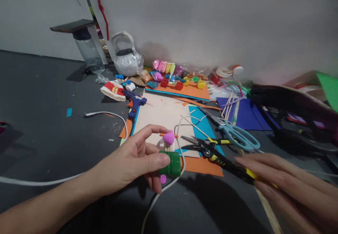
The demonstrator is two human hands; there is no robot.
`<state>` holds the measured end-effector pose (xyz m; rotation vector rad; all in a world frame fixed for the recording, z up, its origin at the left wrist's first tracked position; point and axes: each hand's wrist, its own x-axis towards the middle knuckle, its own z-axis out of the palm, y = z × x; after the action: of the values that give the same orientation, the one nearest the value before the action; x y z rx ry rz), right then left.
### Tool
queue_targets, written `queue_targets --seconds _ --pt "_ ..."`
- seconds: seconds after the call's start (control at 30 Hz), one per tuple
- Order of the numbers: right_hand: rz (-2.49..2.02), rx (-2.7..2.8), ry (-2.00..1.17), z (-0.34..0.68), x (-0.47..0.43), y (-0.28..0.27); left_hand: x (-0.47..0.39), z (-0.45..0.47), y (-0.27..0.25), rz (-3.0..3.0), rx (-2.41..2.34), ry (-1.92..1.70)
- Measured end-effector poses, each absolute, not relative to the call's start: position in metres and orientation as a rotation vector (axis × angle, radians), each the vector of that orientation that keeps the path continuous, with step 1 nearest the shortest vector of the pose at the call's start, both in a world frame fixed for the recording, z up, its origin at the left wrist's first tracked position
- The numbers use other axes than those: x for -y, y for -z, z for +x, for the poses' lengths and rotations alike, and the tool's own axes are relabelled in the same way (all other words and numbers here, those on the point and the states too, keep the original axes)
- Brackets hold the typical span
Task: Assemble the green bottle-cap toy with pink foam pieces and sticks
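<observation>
My left hand (142,160) is closed around a small craft model with a green block (173,163) as its body. A purple clay lump (169,137) tops thin pale sticks above the block, with an orange stick running across. Another bit of purple clay (163,179) shows below it. At the right, my right hand (287,184) has its fingers around one yellow-and-black handle of the pliers (207,151), whose jaws are parted and point at the model. Blue-handled scissors (237,133) lie just beyond the pliers. A white cable (182,156) passes beside the green block.
Orange, blue and cream paper sheets (163,114) lie ahead. A blue glue gun (136,105) rests at their left. Farther back are clay models (179,82), a kettle (128,59) and a water bottle (89,52). A large dark object (285,100) stands at right.
</observation>
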<state>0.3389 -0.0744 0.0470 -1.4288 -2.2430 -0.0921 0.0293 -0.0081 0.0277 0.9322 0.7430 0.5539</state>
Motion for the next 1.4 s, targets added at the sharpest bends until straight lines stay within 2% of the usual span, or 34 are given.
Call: queue_targets --seconds 0.17,0.37,0.53,1.0,1.4 --pt "-1.198 2.444 -0.016 0.340 0.057 -0.037 0.007 0.028 -0.027 0.873 -0.750 -0.491" --pt "-1.330 2.448 -0.048 0.346 0.063 -0.020 0.005 0.025 -0.022 0.874 -0.730 -0.400" --pt "-1.271 2.488 -0.051 0.353 0.064 -0.015 0.005 0.025 -0.018 0.893 -0.762 -0.344" --pt "-1.138 2.513 -0.197 0.330 0.047 -0.029 0.008 0.030 -0.015 0.966 -0.800 -0.330" --pt "-1.178 2.489 -0.101 0.326 0.051 -0.025 0.009 0.031 -0.012 1.020 -0.806 -0.382"
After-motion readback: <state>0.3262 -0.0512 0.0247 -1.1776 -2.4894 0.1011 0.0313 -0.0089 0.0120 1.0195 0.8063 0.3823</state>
